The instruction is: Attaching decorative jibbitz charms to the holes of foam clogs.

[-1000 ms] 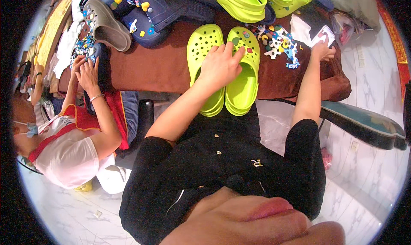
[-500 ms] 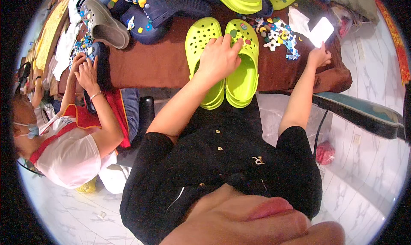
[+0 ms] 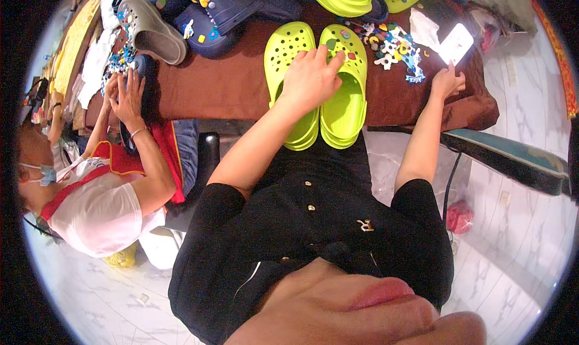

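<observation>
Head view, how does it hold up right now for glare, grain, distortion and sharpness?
Head view: fisheye bending, with black corners; head view: the white card at the right hand looks nearly washed out, its markings faint; head view: speckled grain on the black shirt; head view: lime-green clogs fairly sharp, their holes distinct.

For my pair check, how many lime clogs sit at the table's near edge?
2: the left clog, partly behind the left hand, and the right clog beside it. Lime clogs farther back are partly cut off.
</observation>
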`<act>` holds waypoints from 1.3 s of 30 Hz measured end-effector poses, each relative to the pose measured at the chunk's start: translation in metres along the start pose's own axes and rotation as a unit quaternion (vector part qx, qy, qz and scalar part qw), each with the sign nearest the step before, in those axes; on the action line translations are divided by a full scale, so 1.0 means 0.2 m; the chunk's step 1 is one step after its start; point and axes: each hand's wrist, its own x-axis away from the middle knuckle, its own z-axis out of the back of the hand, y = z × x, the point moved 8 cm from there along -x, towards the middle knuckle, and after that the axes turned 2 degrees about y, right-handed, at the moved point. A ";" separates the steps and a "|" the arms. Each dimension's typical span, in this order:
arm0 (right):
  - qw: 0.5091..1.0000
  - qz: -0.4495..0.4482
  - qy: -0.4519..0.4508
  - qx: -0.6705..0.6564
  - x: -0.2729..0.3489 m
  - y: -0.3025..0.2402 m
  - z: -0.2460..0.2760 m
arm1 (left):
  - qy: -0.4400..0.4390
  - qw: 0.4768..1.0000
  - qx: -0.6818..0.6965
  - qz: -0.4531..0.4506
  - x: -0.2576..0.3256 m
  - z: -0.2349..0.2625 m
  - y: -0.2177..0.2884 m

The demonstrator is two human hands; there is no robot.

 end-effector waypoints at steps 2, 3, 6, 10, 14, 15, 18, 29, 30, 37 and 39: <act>1.000 0.008 -0.006 0.011 0.01 -0.02 0.00 | 0.002 1.000 -0.003 -0.001 0.01 0.00 0.00; 0.999 0.017 -0.023 0.026 0.01 -0.04 0.00 | 0.006 1.000 -0.006 0.000 0.00 0.00 0.00; 0.997 0.029 -0.047 0.052 0.02 -0.08 0.00 | 0.014 1.000 -0.018 -0.004 0.00 0.00 0.00; 0.997 0.033 -0.050 0.051 0.02 -0.10 0.02 | 0.003 1.000 -0.022 -0.003 0.00 0.01 0.01; 0.997 0.042 -0.036 0.052 0.00 -0.08 0.03 | 0.006 1.000 -0.020 -0.004 0.00 0.02 0.02; 0.998 0.037 -0.034 0.048 0.00 -0.09 0.04 | 0.006 1.000 -0.021 -0.002 0.00 0.02 0.02; 0.998 0.038 -0.025 0.044 0.00 -0.11 0.06 | 0.009 1.000 -0.025 -0.001 0.00 0.03 0.03; 0.996 0.032 -0.053 0.063 0.02 -0.13 0.05 | -0.014 0.999 -0.028 0.007 0.00 0.02 0.02; 0.997 0.031 -0.039 0.055 0.02 -0.12 0.05 | -0.015 1.000 -0.026 0.007 0.00 0.01 0.01; 0.999 0.029 -0.014 0.034 0.02 -0.08 0.03 | -0.017 1.000 -0.025 0.007 0.00 0.00 0.01; 0.999 0.028 -0.013 0.038 0.02 -0.08 0.02 | -0.011 1.000 -0.019 0.006 0.00 0.00 0.00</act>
